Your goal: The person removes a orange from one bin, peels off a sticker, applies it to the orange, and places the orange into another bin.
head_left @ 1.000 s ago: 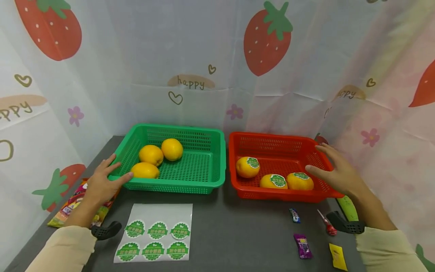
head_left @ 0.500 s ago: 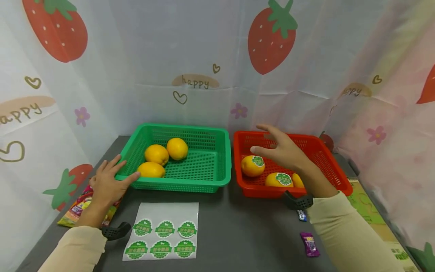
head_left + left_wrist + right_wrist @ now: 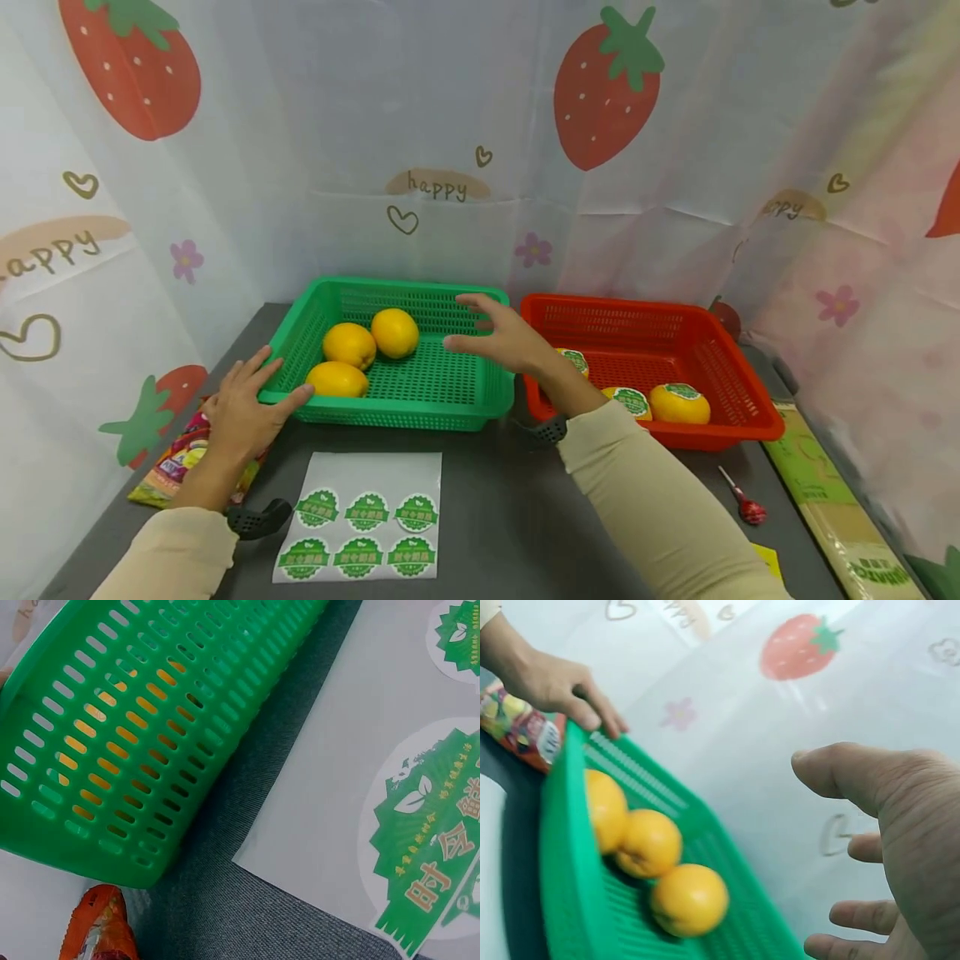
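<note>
My left hand [image 3: 243, 412] rests at the near left corner of a green basket [image 3: 420, 412], fingers spread over its rim. Three oranges [image 3: 348, 346] lie in the basket's left part. Above its right side hangs my right hand [image 3: 510, 335], thumb and fingers apart with nothing between them. The right wrist view shows these same oranges [image 3: 690, 900], with the right thumb [image 3: 847, 776] well away from them. Beside it, a red basket [image 3: 735, 429] holds three oranges [image 3: 679, 404] with green round stickers; my right arm partly covers one.
A sheet of green round stickers [image 3: 375, 462] lies before the green basket. A colourful snack bag [image 3: 176, 471] is under my left forearm. To the right are a lollipop [image 3: 750, 508], a yellow packet [image 3: 768, 558] and a long green-and-tan package [image 3: 832, 492]. A printed curtain [image 3: 337, 100] hangs behind.
My right hand has swept left from the red basket's right side, across it, to above the green basket. My left hand stays at its corner. The view has shifted slightly.
</note>
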Action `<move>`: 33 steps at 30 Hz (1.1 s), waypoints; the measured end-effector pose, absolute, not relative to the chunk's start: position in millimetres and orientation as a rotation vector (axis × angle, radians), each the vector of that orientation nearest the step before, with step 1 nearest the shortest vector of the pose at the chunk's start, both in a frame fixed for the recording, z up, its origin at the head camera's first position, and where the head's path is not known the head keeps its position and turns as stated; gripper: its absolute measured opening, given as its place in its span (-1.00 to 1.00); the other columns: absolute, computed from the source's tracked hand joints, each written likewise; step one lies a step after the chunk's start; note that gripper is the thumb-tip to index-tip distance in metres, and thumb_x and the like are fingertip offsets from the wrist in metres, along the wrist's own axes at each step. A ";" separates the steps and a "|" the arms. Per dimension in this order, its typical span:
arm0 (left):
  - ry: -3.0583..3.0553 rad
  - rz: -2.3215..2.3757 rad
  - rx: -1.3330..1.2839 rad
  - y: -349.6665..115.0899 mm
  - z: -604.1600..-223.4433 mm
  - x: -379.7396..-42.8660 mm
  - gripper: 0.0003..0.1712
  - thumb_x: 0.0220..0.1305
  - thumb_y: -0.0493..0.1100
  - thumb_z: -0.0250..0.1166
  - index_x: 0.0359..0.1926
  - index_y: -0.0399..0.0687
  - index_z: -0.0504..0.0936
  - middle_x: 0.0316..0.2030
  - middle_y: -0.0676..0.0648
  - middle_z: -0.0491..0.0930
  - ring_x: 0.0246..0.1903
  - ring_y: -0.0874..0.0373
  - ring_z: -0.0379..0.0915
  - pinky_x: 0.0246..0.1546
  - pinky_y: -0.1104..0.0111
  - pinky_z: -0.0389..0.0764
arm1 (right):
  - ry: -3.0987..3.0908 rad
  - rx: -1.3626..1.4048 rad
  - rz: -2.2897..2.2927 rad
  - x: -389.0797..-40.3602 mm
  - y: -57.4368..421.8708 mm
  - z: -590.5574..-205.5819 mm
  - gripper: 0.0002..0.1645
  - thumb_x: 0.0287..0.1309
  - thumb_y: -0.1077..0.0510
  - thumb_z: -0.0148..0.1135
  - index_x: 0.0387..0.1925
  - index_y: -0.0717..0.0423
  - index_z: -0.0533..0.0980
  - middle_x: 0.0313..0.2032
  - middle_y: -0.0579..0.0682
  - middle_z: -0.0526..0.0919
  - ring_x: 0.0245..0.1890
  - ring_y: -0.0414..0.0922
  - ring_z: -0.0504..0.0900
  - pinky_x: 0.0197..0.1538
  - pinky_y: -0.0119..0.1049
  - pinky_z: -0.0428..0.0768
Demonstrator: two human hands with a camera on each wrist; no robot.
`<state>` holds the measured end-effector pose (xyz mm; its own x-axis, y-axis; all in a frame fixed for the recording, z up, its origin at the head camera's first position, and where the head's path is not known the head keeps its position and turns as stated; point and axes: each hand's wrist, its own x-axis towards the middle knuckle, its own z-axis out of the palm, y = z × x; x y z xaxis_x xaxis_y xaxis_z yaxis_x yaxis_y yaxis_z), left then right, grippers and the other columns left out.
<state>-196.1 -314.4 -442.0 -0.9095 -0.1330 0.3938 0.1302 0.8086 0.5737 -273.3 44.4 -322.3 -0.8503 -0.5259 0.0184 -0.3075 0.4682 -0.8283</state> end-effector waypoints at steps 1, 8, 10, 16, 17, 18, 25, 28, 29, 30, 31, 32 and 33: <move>-2.570 -0.862 0.003 -314.9 -441.6 -195.9 -0.13 0.21 0.25 0.28 0.32 -0.29 0.37 0.40 -0.23 0.13 0.35 -0.38 -0.14 0.00 -0.48 -0.19 | 2.458 -0.703 -1.327 -275.1 34.9 -326.7 -0.14 0.12 -0.22 0.33 0.40 -0.19 0.22 0.38 -0.01 0.20 0.29 0.08 0.29 0.12 0.02 0.44; -2.565 -0.878 0.018 -319.2 -441.4 -196.2 -0.12 0.22 0.25 0.27 0.34 -0.29 0.35 0.41 -0.22 0.12 0.36 -0.35 -0.13 0.02 -0.45 -0.14 | 2.370 -0.631 -1.338 -282.9 -31.2 -358.1 -0.14 0.09 -0.25 0.35 0.38 -0.21 0.26 0.34 0.08 0.26 0.22 0.03 0.36 0.11 -0.01 0.44; -2.560 -0.887 0.027 -321.3 -441.3 -195.3 -0.12 0.23 0.24 0.27 0.34 -0.29 0.35 0.41 -0.22 0.12 0.37 -0.34 -0.13 0.03 -0.44 -0.15 | 2.333 -0.614 -1.354 -283.5 -50.4 -366.6 -0.14 0.08 -0.25 0.35 0.38 -0.20 0.27 0.33 0.11 0.28 0.23 0.03 0.35 0.12 0.00 0.42; -2.581 -0.898 0.036 -325.2 -442.7 -192.0 -0.12 0.25 0.23 0.26 0.36 -0.29 0.32 0.43 -0.20 0.07 0.35 -0.35 -0.10 0.02 -0.44 -0.13 | 2.292 -0.578 -1.285 -282.7 -91.7 -390.8 -0.15 0.10 -0.23 0.35 0.37 -0.14 0.29 0.31 0.16 0.30 0.22 0.03 0.35 0.12 0.00 0.42; -2.587 -0.897 0.037 -325.1 -443.1 -191.9 -0.12 0.25 0.23 0.25 0.36 -0.29 0.31 0.44 -0.20 0.06 0.34 -0.36 -0.09 0.01 -0.44 -0.11 | 2.296 -0.576 -1.270 -282.7 -95.3 -392.4 -0.16 0.10 -0.23 0.35 0.37 -0.13 0.29 0.31 0.16 0.30 0.21 0.02 0.36 0.12 0.00 0.42; -2.592 -0.900 0.039 -324.9 -443.3 -191.8 -0.12 0.26 0.23 0.25 0.37 -0.29 0.30 0.44 -0.20 0.05 0.34 -0.37 -0.07 0.01 -0.43 -0.10 | 2.304 -0.583 -1.252 -282.9 -98.3 -393.4 -0.15 0.09 -0.23 0.35 0.37 -0.12 0.29 0.30 0.14 0.31 0.18 0.01 0.37 0.11 -0.01 0.43; -2.605 -0.964 0.068 -320.3 -441.6 -193.2 -0.09 0.27 0.23 0.24 0.38 -0.34 0.24 0.46 -0.22 -0.02 0.33 -0.38 -0.06 0.13 -0.34 0.05 | 2.315 -0.585 -1.154 -287.1 -112.1 -394.0 -0.17 0.08 -0.25 0.35 0.35 -0.14 0.32 0.25 0.00 0.39 0.09 -0.06 0.45 0.06 -0.08 0.46; -2.589 -0.990 0.041 -315.6 -441.8 -197.1 -0.09 0.26 0.21 0.26 0.38 -0.34 0.25 0.45 -0.21 -0.02 0.34 -0.37 -0.05 0.14 -0.32 0.07 | 2.286 -0.554 -1.124 -289.7 -116.9 -395.7 -0.16 0.11 -0.20 0.35 0.39 -0.17 0.27 0.28 -0.03 0.36 0.15 -0.06 0.42 0.11 -0.08 0.43; -2.587 -0.992 0.034 -314.3 -442.2 -198.1 -0.10 0.26 0.20 0.27 0.38 -0.34 0.26 0.45 -0.21 -0.01 0.34 -0.36 -0.05 0.15 -0.31 0.07 | 2.283 -0.552 -1.106 -290.8 -119.1 -397.0 -0.15 0.12 -0.18 0.35 0.40 -0.19 0.25 0.29 -0.04 0.34 0.17 -0.06 0.40 0.14 -0.09 0.41; -2.587 -0.993 0.031 -313.3 -442.7 -198.4 -0.10 0.26 0.20 0.27 0.38 -0.34 0.26 0.45 -0.21 0.00 0.33 -0.36 -0.04 0.14 -0.31 0.07 | 2.283 -0.557 -1.082 -291.7 -121.8 -398.3 -0.13 0.12 -0.18 0.35 0.42 -0.22 0.22 0.30 -0.05 0.32 0.19 -0.07 0.38 0.16 -0.09 0.39; -2.584 -0.992 0.030 -313.0 -443.3 -198.6 -0.10 0.25 0.20 0.28 0.37 -0.34 0.27 0.45 -0.20 0.00 0.33 -0.36 -0.03 0.15 -0.31 0.08 | 2.290 -0.572 -1.050 -292.7 -124.7 -399.8 -0.12 0.13 -0.18 0.35 0.43 -0.23 0.20 0.31 -0.06 0.32 0.20 -0.08 0.37 0.18 -0.09 0.37; -2.579 -0.994 0.029 -313.1 -443.8 -198.7 -0.11 0.25 0.19 0.29 0.37 -0.33 0.28 0.45 -0.20 0.02 0.33 -0.35 -0.01 0.15 -0.30 0.09 | 2.305 -0.598 -1.011 -293.6 -128.1 -401.3 -0.12 0.14 -0.17 0.34 0.44 -0.24 0.19 0.32 -0.08 0.31 0.21 -0.09 0.36 0.20 -0.09 0.35; -2.575 -0.995 0.027 -313.4 -444.1 -198.6 -0.11 0.24 0.19 0.29 0.36 -0.33 0.29 0.45 -0.19 0.02 0.33 -0.35 -0.01 0.15 -0.29 0.09 | 2.323 -0.626 -0.970 -294.4 -131.4 -402.7 -0.14 0.16 -0.17 0.32 0.44 -0.26 0.19 0.32 -0.09 0.31 0.22 -0.11 0.34 0.21 -0.10 0.33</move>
<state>-198.6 -313.4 -444.1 -0.9282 -0.1512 0.3398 0.1165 0.7495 0.6517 -294.4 -131.4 -402.7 -0.7460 -0.5953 -0.2987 -0.2062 0.6328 -0.7463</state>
